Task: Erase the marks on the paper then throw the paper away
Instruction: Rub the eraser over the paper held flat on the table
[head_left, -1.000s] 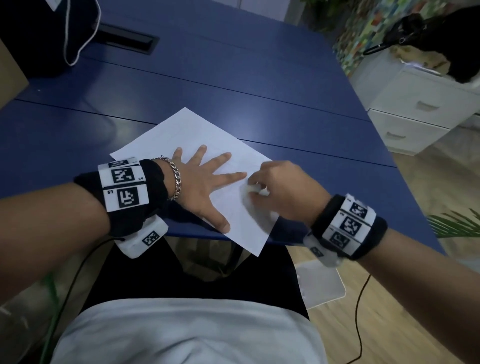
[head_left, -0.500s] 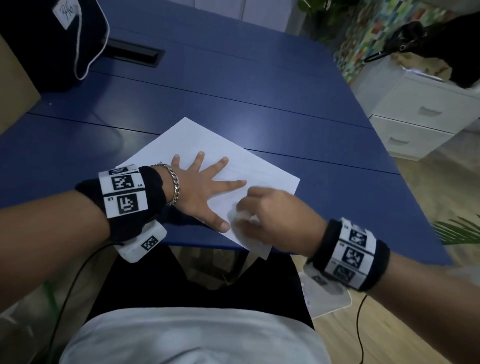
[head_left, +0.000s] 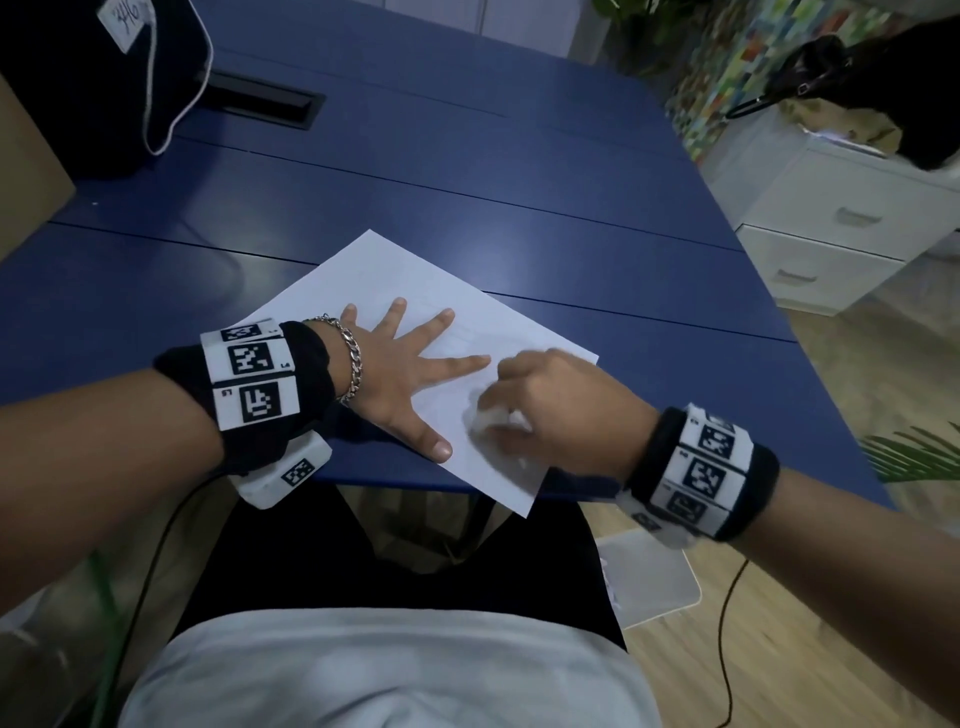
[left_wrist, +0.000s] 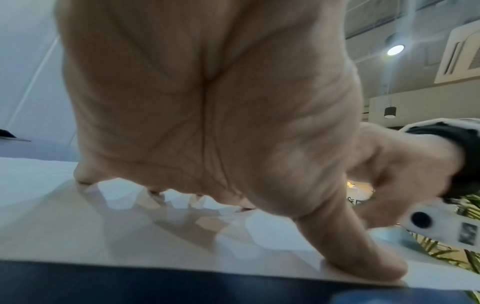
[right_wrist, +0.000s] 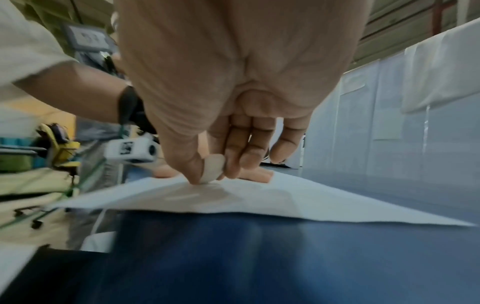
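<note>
A white sheet of paper (head_left: 415, 291) lies on the blue table (head_left: 467, 171), its near corner hanging over the front edge. My left hand (head_left: 410, 374) lies flat on it with fingers spread, pressing it down; the left wrist view shows the palm (left_wrist: 207, 102) above the sheet (left_wrist: 130, 236). My right hand (head_left: 550, 405) pinches a small white eraser (right_wrist: 214, 168) between thumb and fingers and presses it onto the paper (right_wrist: 259, 197) just right of the left thumb. The marks are too faint to make out.
A black bag (head_left: 98, 78) with a white cord sits at the table's far left, beside a black cable slot (head_left: 265, 101). A white drawer cabinet (head_left: 841, 218) stands to the right. A white bin (head_left: 649, 582) sits on the floor under the table's near edge.
My right hand with the eraser has rubbed across the near part of the sheet, first toward me and left, then slightly back. The left hand has stayed pressed flat on the paper.
</note>
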